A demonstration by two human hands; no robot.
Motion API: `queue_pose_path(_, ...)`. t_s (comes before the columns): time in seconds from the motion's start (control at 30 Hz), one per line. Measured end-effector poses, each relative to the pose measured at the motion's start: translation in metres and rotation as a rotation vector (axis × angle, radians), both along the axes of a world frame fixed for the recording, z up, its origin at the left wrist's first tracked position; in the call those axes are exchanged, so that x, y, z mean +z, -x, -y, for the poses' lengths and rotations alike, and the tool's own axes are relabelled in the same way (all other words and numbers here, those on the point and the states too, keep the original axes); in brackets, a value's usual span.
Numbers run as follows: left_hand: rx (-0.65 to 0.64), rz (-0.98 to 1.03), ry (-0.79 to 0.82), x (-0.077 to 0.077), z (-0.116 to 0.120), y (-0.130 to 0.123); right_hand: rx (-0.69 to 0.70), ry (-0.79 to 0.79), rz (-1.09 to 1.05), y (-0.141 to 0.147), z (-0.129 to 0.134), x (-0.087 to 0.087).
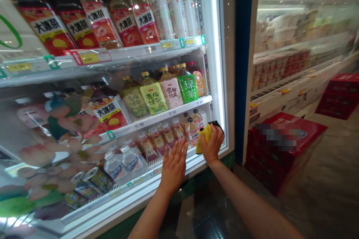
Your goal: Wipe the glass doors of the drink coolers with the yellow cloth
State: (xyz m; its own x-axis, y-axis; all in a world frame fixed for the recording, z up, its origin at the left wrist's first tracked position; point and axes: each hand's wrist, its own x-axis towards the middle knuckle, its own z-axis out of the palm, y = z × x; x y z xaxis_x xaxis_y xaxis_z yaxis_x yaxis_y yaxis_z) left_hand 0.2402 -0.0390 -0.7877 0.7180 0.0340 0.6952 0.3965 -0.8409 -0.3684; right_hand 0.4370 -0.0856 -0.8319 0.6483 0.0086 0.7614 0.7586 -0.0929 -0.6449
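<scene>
Two hands are showing: the right hand (213, 142) is gripping a yellow and black cloth (205, 138), and the open left hand (174, 166) is pressing near the fridge glass (153, 170).

A crumpled yellow cloth (205, 139) with black at its edges is bunched in the right hand (213, 142), its yellow folds showing to the left of the fingers and a dark part sticking out above and to the right of them. It is at the lower right part of the cooler's glass front (157, 129), near the pale frame (229, 112). The glass is clear, stands upright and shows the lit shelves behind it. Large pink flowers with green leaves (81, 153) appear across its lower left part. The left hand (174, 166) is spread, palm toward the glass, left of the cloth.
</scene>
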Motion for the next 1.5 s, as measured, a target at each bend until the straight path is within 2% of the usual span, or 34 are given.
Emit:
queue_pose_path(0.1, 0.03, 0.006, -0.009, 0.0, -0.009, 0.027, 0.12, 0.16, 0.181, 0.001, 0.017, -0.021)
queue_pose_path(0.17, 0.05, 0.016, -0.011, -0.003, -0.014, 0.046, 0.133, 0.188, 0.224, -0.006, 0.024, -0.029)
queue_pose_path(0.27, 0.082, 0.033, -0.012, -0.01, -0.017, 0.07, 0.059, 0.108, 0.19, -0.003, 0.018, -0.015)
queue_pose_path(0.37, 0.109, 0.037, -0.006, -0.014, -0.019, 0.088, 0.021, 0.073, 0.222, 0.033, -0.002, 0.008)
queue_pose_path(0.43, 0.115, 0.029, -0.002, -0.014, -0.02, 0.096, 0.081, 0.141, 0.339, 0.062, -0.011, 0.009)
queue_pose_path(0.53, 0.111, 0.032, -0.006, -0.012, -0.022, 0.105, 0.264, 0.296, 0.587, 0.075, -0.008, -0.017)
queue_pose_path(0.6, 0.11, 0.047, -0.008, -0.011, -0.024, 0.11, 0.397, 0.399, 0.756, 0.059, 0.003, -0.037)
queue_pose_path(0.67, 0.109, 0.054, -0.009, -0.011, -0.026, 0.117, 0.417, 0.462, 0.871, 0.035, 0.012, -0.045)
queue_pose_path(0.77, 0.115, 0.039, -0.004, -0.011, -0.029, 0.129, 0.285, 0.395, 0.916, 0.02, 0.01, -0.03)
queue_pose_path(0.87, 0.143, 0.04, 0.003, -0.011, -0.031, 0.139, 0.19, 0.277, 0.849, 0.047, -0.01, -0.009)
queue_pose_path(0.93, 0.153, 0.049, 0.0, -0.012, -0.033, 0.143, 0.174, 0.244, 0.845, 0.073, -0.02, -0.007)
queue_pose_path(1.03, 0.149, 0.045, -0.015, -0.015, -0.034, 0.149, 0.262, 0.256, 0.995, 0.092, -0.02, -0.024)
queue_pose_path(1.13, 0.16, 0.037, -0.023, -0.02, -0.037, 0.159, 0.393, 0.302, 1.167, 0.083, -0.008, -0.037)
queue_pose_path(1.23, 0.177, 0.036, -0.033, -0.025, -0.04, 0.173, 0.396, 0.328, 1.129, 0.079, -0.007, -0.021)
queue_pose_path(1.3, 0.198, 0.039, -0.036, -0.026, -0.042, 0.182, 0.355, 0.307, 1.016, 0.097, -0.017, -0.001)
queue_pose_path(1.37, 0.226, 0.047, -0.03, -0.026, -0.043, 0.191, 0.328, 0.281, 0.916, 0.127, -0.031, 0.015)
queue_pose_path(1.43, 0.246, 0.055, -0.026, -0.026, -0.043, 0.199, 0.331, 0.261, 0.887, 0.158, -0.041, 0.017)
queue_pose_path(1.5, 0.248, 0.056, -0.029, -0.026, -0.043, 0.207, 0.362, 0.246, 0.951, 0.175, -0.045, 0.007)
